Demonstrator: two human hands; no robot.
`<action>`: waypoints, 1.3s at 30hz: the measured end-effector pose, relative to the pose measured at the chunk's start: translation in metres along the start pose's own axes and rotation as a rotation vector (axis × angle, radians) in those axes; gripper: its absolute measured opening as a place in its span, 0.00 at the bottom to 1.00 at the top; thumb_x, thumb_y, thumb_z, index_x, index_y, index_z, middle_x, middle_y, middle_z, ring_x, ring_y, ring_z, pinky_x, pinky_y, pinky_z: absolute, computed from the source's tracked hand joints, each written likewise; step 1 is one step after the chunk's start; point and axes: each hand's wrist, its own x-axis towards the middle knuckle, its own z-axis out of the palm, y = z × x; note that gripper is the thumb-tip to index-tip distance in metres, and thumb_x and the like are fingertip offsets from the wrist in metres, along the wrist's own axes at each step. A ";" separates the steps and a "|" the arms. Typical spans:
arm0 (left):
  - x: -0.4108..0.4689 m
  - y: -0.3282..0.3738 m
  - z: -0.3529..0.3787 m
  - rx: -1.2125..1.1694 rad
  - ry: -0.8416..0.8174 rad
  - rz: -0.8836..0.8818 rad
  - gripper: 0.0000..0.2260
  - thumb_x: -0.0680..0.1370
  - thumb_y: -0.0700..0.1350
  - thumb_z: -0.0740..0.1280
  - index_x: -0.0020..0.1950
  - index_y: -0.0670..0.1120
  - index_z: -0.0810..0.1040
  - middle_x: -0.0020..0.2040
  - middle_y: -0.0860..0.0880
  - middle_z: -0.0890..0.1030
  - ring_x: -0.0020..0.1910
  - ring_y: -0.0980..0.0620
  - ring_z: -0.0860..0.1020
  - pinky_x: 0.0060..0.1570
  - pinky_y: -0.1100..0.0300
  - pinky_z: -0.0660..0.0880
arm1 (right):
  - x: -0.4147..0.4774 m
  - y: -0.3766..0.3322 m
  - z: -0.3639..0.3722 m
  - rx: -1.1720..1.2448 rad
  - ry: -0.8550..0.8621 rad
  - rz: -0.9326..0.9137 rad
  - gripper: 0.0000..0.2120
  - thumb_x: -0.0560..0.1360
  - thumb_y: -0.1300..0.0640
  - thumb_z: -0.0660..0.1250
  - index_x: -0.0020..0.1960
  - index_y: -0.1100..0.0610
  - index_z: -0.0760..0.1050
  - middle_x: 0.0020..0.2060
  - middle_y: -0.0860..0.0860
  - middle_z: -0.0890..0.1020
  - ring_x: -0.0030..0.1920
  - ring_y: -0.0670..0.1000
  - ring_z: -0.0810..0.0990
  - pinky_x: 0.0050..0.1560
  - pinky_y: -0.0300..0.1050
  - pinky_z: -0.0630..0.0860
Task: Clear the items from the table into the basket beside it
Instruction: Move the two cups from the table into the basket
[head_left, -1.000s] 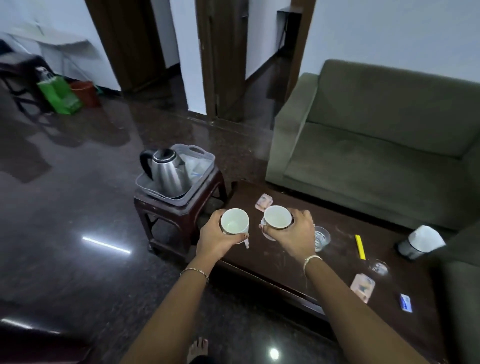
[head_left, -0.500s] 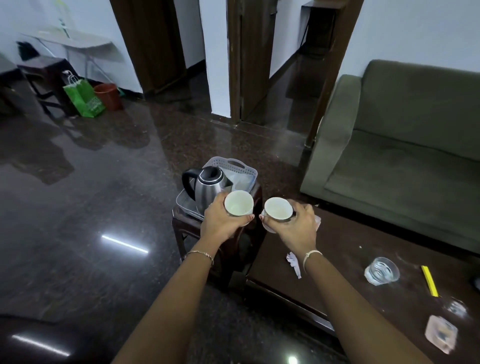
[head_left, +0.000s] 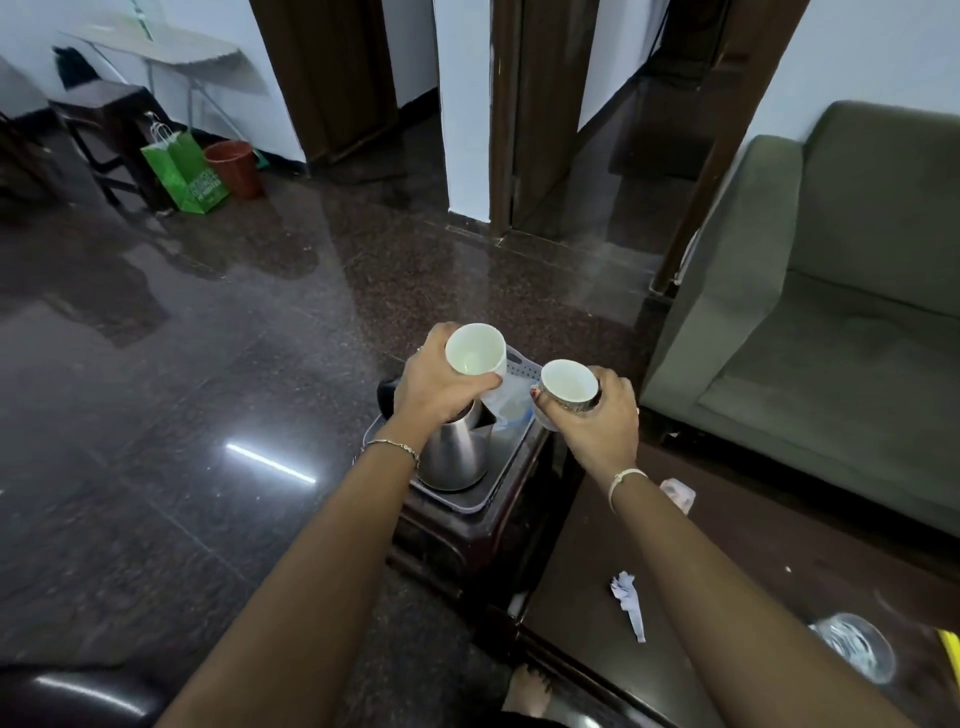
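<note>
My left hand grips a white cup, held above the grey basket. My right hand grips a second white cup over the basket's right side. The basket sits on a small dark stool and holds a steel kettle, partly hidden by my left hand. On the dark coffee table lie a crumpled white paper, a clear glass, a small packet and a yellow item at the frame's right edge.
A green sofa stands behind the table on the right. A glossy dark floor spreads to the left. Far back left are a green bag, a red bin and a dark side table. My bare foot shows below.
Both hands have carried the cups left and forward, from over the coffee table to above the basket with the kettle. The view has swung left with them.
</note>
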 end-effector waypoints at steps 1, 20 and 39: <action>0.011 0.001 -0.001 0.013 -0.006 -0.005 0.31 0.54 0.60 0.74 0.54 0.62 0.70 0.52 0.56 0.80 0.54 0.50 0.79 0.56 0.49 0.77 | 0.009 0.000 0.005 0.000 -0.014 -0.003 0.30 0.57 0.30 0.72 0.52 0.45 0.72 0.47 0.45 0.73 0.52 0.49 0.75 0.56 0.46 0.73; 0.204 -0.074 0.030 0.378 -0.401 0.033 0.29 0.63 0.55 0.78 0.56 0.50 0.67 0.53 0.47 0.80 0.52 0.44 0.78 0.45 0.55 0.72 | 0.120 0.033 0.142 -0.164 -0.295 0.174 0.33 0.58 0.44 0.80 0.58 0.52 0.72 0.56 0.51 0.76 0.58 0.52 0.73 0.58 0.49 0.73; 0.265 -0.185 0.082 0.661 -0.864 0.235 0.30 0.65 0.47 0.77 0.63 0.49 0.68 0.56 0.43 0.80 0.55 0.41 0.78 0.48 0.52 0.73 | 0.120 0.102 0.232 -0.375 -0.696 0.264 0.35 0.63 0.59 0.78 0.66 0.57 0.67 0.65 0.56 0.66 0.62 0.59 0.74 0.62 0.52 0.72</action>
